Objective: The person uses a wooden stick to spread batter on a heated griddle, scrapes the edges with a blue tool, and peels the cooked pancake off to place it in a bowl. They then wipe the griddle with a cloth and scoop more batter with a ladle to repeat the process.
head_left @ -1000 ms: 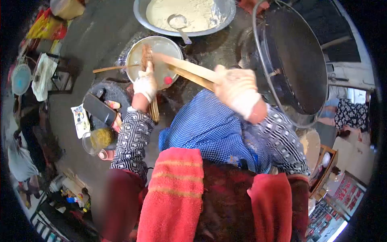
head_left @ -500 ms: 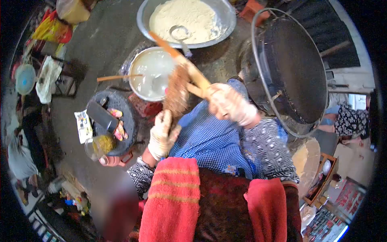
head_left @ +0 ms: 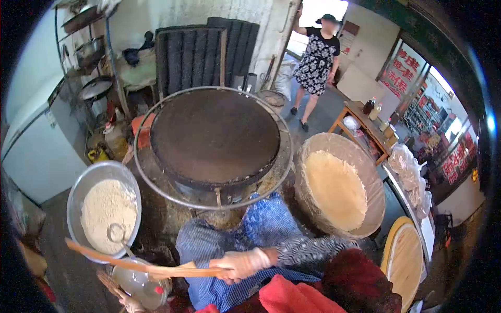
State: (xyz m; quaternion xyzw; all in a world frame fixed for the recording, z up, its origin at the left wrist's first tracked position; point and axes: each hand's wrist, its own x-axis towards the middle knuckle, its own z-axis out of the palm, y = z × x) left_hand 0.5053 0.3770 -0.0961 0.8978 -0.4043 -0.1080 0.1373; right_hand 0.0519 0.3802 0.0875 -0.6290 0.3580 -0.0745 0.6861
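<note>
My gloved right hand [head_left: 241, 264] is shut on a long flat wooden stick [head_left: 130, 261] that reaches left over a small metal bowl of water [head_left: 136, 283]. My gloved left hand [head_left: 124, 301] shows only partly at the bottom edge beside that bowl, and the brown bristles of a brush [head_left: 106, 281] stick out from it. Ahead of me lies a big round dark griddle [head_left: 214, 136] in a wire ring. To its left, a ladle [head_left: 116, 233] rests in a metal basin of pale batter [head_left: 83, 182].
A lined round basket [head_left: 365, 172] at the right holds a thin pancake, and another pancake lies on a round board [head_left: 404, 261]. A person in a patterned dress [head_left: 314, 60] stands in the doorway. A small table with bottles [head_left: 365, 117] stands at the right, shelves and a white cabinet [head_left: 31, 156] at the left.
My view has swung up from the floor and bowls to the griddle. My right hand has brought the stick down low and level. My left hand with the brush has dropped to the bottom edge.
</note>
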